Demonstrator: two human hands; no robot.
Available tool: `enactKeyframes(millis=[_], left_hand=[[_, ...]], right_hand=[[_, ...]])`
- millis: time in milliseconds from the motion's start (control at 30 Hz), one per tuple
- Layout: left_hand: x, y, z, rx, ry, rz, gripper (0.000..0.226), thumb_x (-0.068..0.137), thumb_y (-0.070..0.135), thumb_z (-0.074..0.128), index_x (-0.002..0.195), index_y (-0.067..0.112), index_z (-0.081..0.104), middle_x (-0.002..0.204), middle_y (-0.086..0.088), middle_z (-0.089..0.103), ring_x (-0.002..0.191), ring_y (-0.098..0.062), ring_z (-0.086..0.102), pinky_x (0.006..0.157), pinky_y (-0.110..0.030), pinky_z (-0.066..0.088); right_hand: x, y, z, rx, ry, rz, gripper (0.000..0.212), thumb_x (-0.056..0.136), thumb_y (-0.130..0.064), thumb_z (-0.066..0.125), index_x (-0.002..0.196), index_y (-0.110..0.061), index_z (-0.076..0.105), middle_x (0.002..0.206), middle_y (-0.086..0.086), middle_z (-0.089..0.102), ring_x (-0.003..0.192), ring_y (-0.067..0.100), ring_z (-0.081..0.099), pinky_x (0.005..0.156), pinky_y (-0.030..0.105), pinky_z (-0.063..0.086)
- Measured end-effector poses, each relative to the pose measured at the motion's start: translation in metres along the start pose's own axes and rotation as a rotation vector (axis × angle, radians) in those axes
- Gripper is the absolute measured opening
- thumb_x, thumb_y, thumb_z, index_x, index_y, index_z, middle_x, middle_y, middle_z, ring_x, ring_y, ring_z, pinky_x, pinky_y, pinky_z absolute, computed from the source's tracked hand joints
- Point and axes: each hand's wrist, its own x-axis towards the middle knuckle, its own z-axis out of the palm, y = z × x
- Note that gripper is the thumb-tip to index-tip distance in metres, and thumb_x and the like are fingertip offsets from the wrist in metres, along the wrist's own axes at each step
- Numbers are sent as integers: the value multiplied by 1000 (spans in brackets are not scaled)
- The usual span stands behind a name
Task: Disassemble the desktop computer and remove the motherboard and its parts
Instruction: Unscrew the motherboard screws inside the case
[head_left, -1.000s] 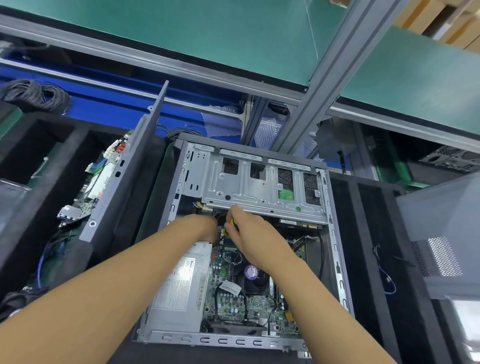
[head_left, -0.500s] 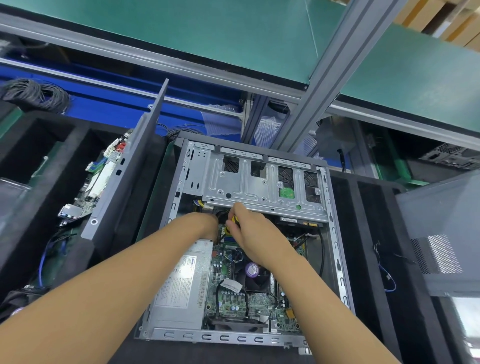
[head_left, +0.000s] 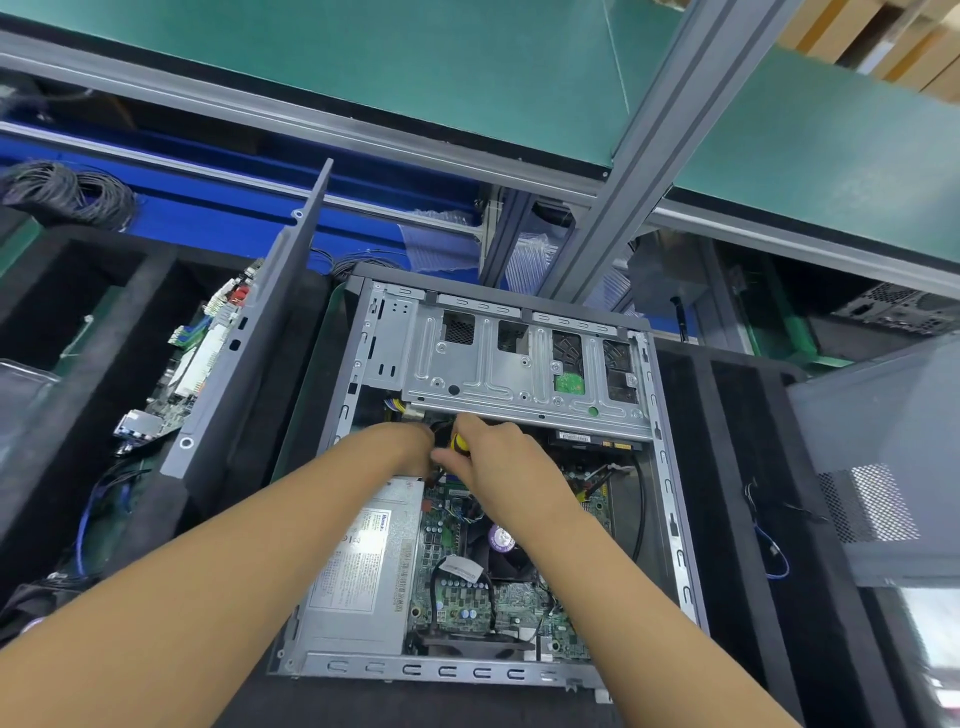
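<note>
- Down at the near edge of the bench, the open computer case (head_left: 441, 671) lies on its side on black foam padding (head_left: 727, 467). Both bare forearms reach over it into the middle.
- Inside, the power supply (head_left: 358, 571) runs along the left wall, label facing up. The motherboard (head_left: 467, 597) sits right beside it on the case floor.
- A cooler with a purple sticker (head_left: 501, 538) is on the board, half hidden under the right forearm.
- The right hand (head_left: 498, 462) has its fingers curled round a yellow-and-black handle (head_left: 458, 442). Looks like a screwdriver, but the tip is out of sight.
- The left hand (head_left: 410, 444) is pressed up next to it with its fingers tucked down behind. Honestly can't tell if it's holding anything.
- Just past both hands, the metal drive cage (head_left: 498, 364) spans the far end of the case.
- Off to the left, a grey side panel (head_left: 249, 353) stands on edge, with another circuit board (head_left: 202, 358) lying beyond it.
- Over on the right there's a mesh panel (head_left: 872, 499), and a thin blue wire (head_left: 774, 551) loose on the foam.
- Farthest back, an aluminium post (head_left: 649, 130) rises to a green shelf (head_left: 363, 67), and there's a coil of dark cable (head_left: 67, 192) far left.
</note>
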Motion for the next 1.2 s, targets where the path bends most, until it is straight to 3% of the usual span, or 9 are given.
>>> enactKeyframes(millis=[167, 267, 400, 500, 633, 700, 833, 1033, 1200], left_hand=[[-20, -4, -6, -33, -18, 136, 31, 99, 8, 39, 116, -2, 62, 102, -12, 64, 89, -28, 59, 78, -39, 46], [-33, -7, -13, 65, -6, 195, 22, 95, 4, 42, 102, 4, 63, 89, -8, 60, 71, -21, 51, 61, -32, 40], [-46, -17, -19, 46, 147, 281, 10, 95, 25, 53, 86, 21, 54, 77, 4, 55, 67, -15, 49, 59, -29, 38], [-48, -19, -9, -204, 275, 358, 6, 89, 22, 65, 91, 25, 61, 86, 5, 67, 80, -18, 61, 68, -27, 46], [-44, -15, 7, -460, 349, 400, 24, 80, 7, 68, 101, 18, 68, 95, 2, 72, 89, -16, 67, 79, -30, 53], [-42, -13, 10, -412, 413, 367, 11, 80, 12, 69, 84, 22, 68, 81, 2, 70, 76, -15, 64, 66, -26, 49], [-37, -12, 15, -432, 538, 285, 35, 76, 24, 77, 50, 22, 52, 51, 5, 52, 52, -11, 46, 48, -23, 32], [-40, -14, 17, -482, 592, 368, 32, 77, 20, 80, 61, 34, 56, 64, 13, 62, 63, -4, 55, 60, -24, 40], [-40, -14, 19, -467, 661, 389, 17, 77, 20, 79, 75, 30, 65, 76, 8, 69, 75, -8, 62, 70, -26, 50]], right_hand=[[0, -1, -9, 61, -99, 4, 27, 101, -36, 54, 92, -17, 37, 78, 0, 44, 71, 27, 45, 58, 35, 34], [1, -2, -13, -6, -134, -52, 8, 99, -10, 52, 101, -14, 45, 91, 4, 46, 83, 30, 52, 64, 36, 34], [3, -4, -16, -94, -174, -162, 40, 85, 10, 50, 118, -12, 48, 98, 5, 43, 83, 27, 49, 64, 36, 35], [-2, -8, -14, -15, -200, -175, 28, 89, 0, 48, 110, -16, 38, 98, 3, 42, 80, 24, 43, 63, 39, 38], [-6, -7, -17, 252, -189, -27, 14, 97, -31, 42, 101, -25, 29, 84, 1, 56, 69, 20, 52, 55, 36, 36], [-7, -8, -18, 297, -136, 28, 21, 101, -44, 38, 101, -25, 31, 77, -2, 55, 65, 14, 52, 52, 33, 34], [-9, -11, -23, 80, 68, 108, 41, 98, -58, 43, 93, -17, 39, 74, -2, 51, 65, 24, 50, 52, 36, 34], [-4, -23, -35, 30, 57, 48, 16, 99, -20, 55, 112, -11, 54, 106, 10, 60, 95, 31, 59, 70, 35, 45], [-7, -21, -40, 85, -3, 11, 20, 96, -13, 55, 116, -14, 56, 102, 6, 50, 99, 30, 55, 77, 34, 44]])
